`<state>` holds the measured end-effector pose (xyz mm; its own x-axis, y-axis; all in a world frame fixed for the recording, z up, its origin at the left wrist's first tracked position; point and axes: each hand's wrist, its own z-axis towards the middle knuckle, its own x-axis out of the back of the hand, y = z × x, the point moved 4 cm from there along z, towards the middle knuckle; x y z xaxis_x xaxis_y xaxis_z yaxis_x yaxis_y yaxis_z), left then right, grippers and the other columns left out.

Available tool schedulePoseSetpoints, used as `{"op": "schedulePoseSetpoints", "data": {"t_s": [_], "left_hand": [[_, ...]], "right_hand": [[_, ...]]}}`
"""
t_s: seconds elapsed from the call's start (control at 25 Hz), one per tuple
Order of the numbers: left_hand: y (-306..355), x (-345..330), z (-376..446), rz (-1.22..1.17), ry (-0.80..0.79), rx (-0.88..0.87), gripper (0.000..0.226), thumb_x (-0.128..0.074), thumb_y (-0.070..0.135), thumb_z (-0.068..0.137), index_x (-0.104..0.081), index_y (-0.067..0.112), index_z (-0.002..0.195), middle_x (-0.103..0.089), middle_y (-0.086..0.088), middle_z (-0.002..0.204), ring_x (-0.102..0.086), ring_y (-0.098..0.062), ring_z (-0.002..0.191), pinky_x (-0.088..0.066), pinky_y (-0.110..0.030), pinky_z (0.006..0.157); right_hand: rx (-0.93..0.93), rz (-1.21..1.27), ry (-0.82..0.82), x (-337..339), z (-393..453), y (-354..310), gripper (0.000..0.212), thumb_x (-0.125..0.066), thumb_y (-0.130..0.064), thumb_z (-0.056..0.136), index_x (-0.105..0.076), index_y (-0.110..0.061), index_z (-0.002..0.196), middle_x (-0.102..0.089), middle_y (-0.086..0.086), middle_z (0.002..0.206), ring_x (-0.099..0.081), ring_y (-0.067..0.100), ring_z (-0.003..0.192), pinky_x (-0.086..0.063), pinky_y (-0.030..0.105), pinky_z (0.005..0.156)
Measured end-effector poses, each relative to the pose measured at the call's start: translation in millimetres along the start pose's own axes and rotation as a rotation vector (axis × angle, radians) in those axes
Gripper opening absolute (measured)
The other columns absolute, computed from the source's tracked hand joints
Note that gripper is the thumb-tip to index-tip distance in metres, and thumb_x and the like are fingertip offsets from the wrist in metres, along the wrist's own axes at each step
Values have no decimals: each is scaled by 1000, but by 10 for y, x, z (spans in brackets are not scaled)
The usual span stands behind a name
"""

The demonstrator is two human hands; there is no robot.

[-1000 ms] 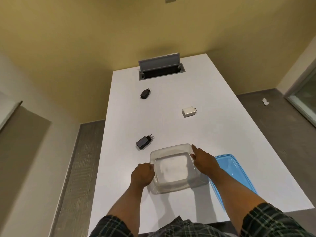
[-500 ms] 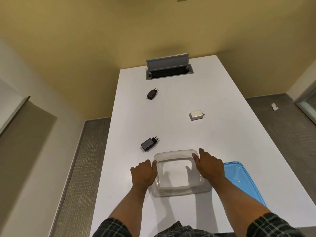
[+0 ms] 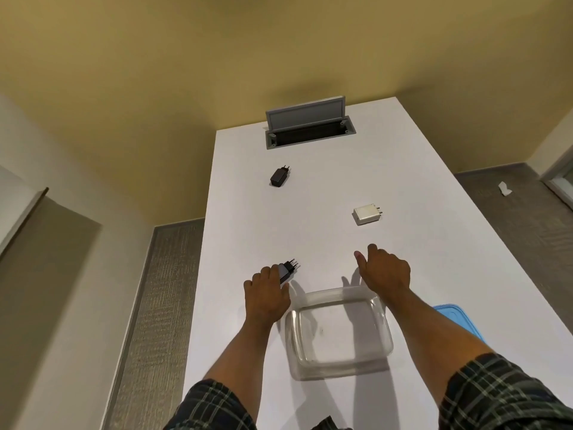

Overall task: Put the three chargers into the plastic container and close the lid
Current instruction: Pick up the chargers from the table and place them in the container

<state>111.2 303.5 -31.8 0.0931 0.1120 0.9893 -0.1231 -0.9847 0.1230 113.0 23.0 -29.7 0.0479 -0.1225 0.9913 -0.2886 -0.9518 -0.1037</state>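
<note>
Left hand [image 3: 266, 297] on near charger [image 3: 287, 270]

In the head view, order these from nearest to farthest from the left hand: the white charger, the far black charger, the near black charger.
1. Near black charger: at the left hand's fingers.
2. Far black charger: straight ahead, up the table.
3. White charger: across to the right.
The last two are fairly close in rank.

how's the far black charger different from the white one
The far black charger is dark and lies left, near the cable hatch; the white charger is pale, blockier, and lies right, nearer the right hand. Both lie untouched on the table, prongs pointing roughly rightward.
</note>
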Motion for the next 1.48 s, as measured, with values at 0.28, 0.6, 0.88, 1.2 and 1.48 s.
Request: {"op": "schedulePoseSetpoints", "data": {"t_s": [0.28, 0.6, 0.88, 1.2, 1.48], "left_hand": [[-107, -269, 349, 64, -262, 69, 72, -53, 42, 91, -24, 20, 154, -42, -2, 145, -49, -28, 127, -38, -43, 96], [-97, -543, 601, 100, -336, 75, 62, -54, 28, 93, -28, 24, 150, -53, -3, 127, -54, -27, 113, -39, -39, 83], [-35, -571, 844, 123, -298, -70, 59, -54, 8, 85, -40, 21, 141, -53, -4, 120, -56, -28, 92, -34, -33, 65], [-1, -553, 998, 94, -288, -54, 59, -59, 11, 84, -43, 24, 139, -54, -2, 116, -42, -24, 76, -34, -30, 60], [-32, -543, 992, 70, -319, -177, 68, -58, 13, 84, -37, 31, 146, -54, 3, 122, -56, -27, 94, -40, -33, 65]], "right_hand": [[-112, 61, -132, -97, 481, -72, 44, -36, -48, 99, -53, -11, 117, -65, 10, 117, -65, 33, 104, -42, 38, 79], [-169, 95, -177, -207, 1014, -77, 50, -49, -43, 96, -41, -14, 136, -55, 13, 126, -63, 34, 109, -41, 38, 80], [-132, 70, -196, -236, 1560, -52, 56, -47, -47, 94, -36, -18, 140, -59, 14, 122, -63, 34, 105, -38, 38, 77], [-337, 206, -235, -427, 1833, -120, 46, -44, -45, 97, -45, -20, 136, -55, 15, 130, -52, 37, 120, -40, 38, 84], [-410, 253, -61, -530, 1596, -142, 27, -49, -26, 93, -59, -19, 117, -59, 22, 103, -61, 41, 95, -41, 35, 73]]}}
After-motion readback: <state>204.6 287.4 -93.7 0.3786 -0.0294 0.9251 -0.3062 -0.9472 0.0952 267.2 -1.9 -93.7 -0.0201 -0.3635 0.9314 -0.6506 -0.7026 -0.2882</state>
